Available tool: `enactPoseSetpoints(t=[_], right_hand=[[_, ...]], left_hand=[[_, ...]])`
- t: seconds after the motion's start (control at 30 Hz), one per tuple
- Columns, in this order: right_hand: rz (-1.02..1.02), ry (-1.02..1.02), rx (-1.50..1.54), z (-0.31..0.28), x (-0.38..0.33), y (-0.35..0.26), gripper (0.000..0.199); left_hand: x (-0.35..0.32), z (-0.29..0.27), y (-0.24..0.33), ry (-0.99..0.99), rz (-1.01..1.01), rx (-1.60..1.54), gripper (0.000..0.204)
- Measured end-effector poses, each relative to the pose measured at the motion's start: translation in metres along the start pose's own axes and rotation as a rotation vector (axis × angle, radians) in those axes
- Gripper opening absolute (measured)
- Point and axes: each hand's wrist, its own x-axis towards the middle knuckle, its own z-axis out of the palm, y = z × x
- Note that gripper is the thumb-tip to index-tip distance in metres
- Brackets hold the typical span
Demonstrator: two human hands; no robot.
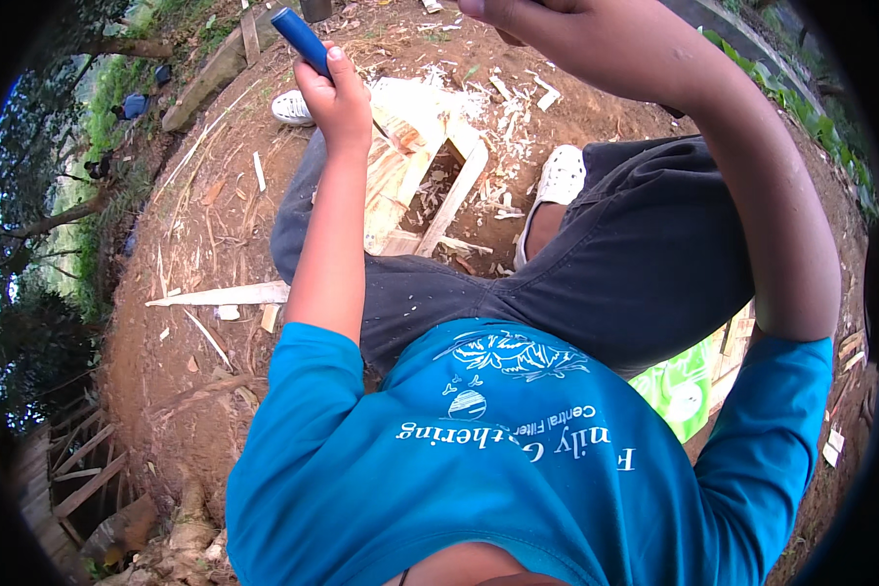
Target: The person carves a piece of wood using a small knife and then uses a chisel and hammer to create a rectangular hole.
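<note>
My left hand (334,95) is closed around a smooth blue rod-shaped handle (301,41), which points up and to the left. What the handle belongs to is not plain. Just right of that hand, between my legs, lies a pale wooden piece (398,186) with a gap beside a narrow wooden bar (453,199). A thin dark line crosses the wood near my wrist; I cannot tell what it is. My right hand (557,18) is raised at the top edge, partly cut off. One finger looks bent, and whether it holds anything is out of sight.
Wood shavings (459,103) and offcuts litter the brown soil. A long pointed wood strip (220,295) lies at left. My white shoe (563,176) stands right of the wood. A bright green printed cloth or bag (679,391) lies beneath my right arm. A log (215,73) borders the greenery.
</note>
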Motion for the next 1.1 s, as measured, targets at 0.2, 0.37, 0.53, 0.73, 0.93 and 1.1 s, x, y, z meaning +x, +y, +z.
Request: enactPoseSetpoints(t=[0.2,0.37,0.53,0.73,0.93,1.1], right_hand=[[-0.141,0.031,0.004,-0.001,-0.001,0.011,0.042],[-0.087,0.026,0.055,-0.002,0.005,0.013,0.038],[-0.071,0.194,0.132,-0.016,0.008,-0.001,0.036],[-0.538,0.555,-0.157,0.036,0.064,0.053,0.033],[-0.199,0.244,0.109,0.006,0.035,-0.012,0.034],[-0.13,0.154,-0.051,0.042,0.057,0.039,0.036]], left_hand=[[0.004,-0.011,-0.027,-0.095,0.103,0.188,0.029],[-0.002,-0.007,-0.023,-0.15,0.082,0.145,0.03],[-0.002,-0.005,-0.029,-0.174,0.116,0.151,0.03],[-0.005,-0.006,-0.034,-0.168,0.18,0.201,0.031],[-0.014,-0.02,-0.034,-0.107,0.208,0.237,0.033],[-0.008,-0.009,-0.034,-0.12,0.162,0.191,0.035]])
